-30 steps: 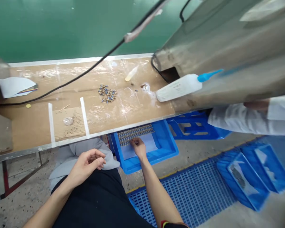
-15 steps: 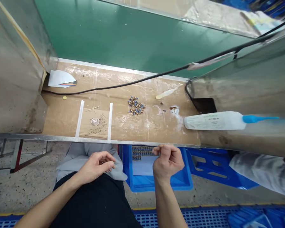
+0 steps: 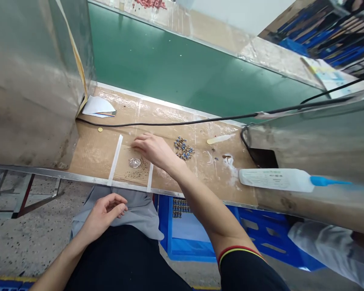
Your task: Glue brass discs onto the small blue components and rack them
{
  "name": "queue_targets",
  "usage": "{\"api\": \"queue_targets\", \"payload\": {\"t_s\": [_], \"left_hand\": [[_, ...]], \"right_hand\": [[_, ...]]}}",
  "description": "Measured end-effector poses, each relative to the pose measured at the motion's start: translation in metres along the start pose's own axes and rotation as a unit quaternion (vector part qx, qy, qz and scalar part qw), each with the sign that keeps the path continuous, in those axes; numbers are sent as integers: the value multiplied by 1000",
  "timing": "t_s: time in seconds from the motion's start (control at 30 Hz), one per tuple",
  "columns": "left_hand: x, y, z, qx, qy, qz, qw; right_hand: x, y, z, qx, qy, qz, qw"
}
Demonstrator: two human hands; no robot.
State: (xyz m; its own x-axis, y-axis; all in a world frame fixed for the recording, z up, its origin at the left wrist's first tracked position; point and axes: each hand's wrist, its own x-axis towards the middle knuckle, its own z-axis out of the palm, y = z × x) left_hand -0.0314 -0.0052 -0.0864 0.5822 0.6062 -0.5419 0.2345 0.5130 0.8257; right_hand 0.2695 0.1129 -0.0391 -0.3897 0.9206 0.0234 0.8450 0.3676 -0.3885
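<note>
My right hand (image 3: 153, 150) reaches over the worktop, its fingertips pinched at one end of a thin wooden stick (image 3: 127, 148). Just below it lies a small round clear dish (image 3: 135, 163) on a cardboard piece (image 3: 129, 174), with tiny dark bits scattered beside it. White tape strips (image 3: 115, 160) border the cardboard. Over the grey cloth (image 3: 136, 214) on my lap, my left hand (image 3: 104, 212) rests with loosely curled fingers, the thumb apart from them, and nothing visible in it. To the right of my right hand is a pile of small blue-and-brass parts (image 3: 184, 148).
A blue tray (image 3: 188, 254) with rows of similar parts sits below the table edge, partly behind my right forearm. A white bottle with a blue nozzle (image 3: 275, 180) lies at the right. A black cable (image 3: 169, 123) crosses the worktop. Another person's sleeve (image 3: 321, 242) is at lower right.
My right hand has moved from above the blue tray, up and left across the worktop to the wooden stick. My left hand has shifted slightly left. The view has tilted.
</note>
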Motion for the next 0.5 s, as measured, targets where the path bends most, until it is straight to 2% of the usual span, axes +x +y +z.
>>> {"api": "queue_targets", "payload": {"t_s": [0.13, 0.23, 0.33, 0.43, 0.5], "left_hand": [[-5, 0, -6, 2, 23, -2, 1000], [-7, 5, -7, 13, 32, 9, 999], [-7, 17, -6, 73, 56, 42, 995], [1, 31, -5, 179, 133, 142, 964], [14, 38, -6, 255, 186, 251, 915]], "right_hand": [[27, 3, -4, -77, -60, -2, 995], [39, 7, -10, -80, -108, -15, 991], [46, 11, -12, -88, -142, -29, 986], [46, 13, -9, -109, -134, -35, 984], [42, 12, -8, -106, -117, -30, 987]]}}
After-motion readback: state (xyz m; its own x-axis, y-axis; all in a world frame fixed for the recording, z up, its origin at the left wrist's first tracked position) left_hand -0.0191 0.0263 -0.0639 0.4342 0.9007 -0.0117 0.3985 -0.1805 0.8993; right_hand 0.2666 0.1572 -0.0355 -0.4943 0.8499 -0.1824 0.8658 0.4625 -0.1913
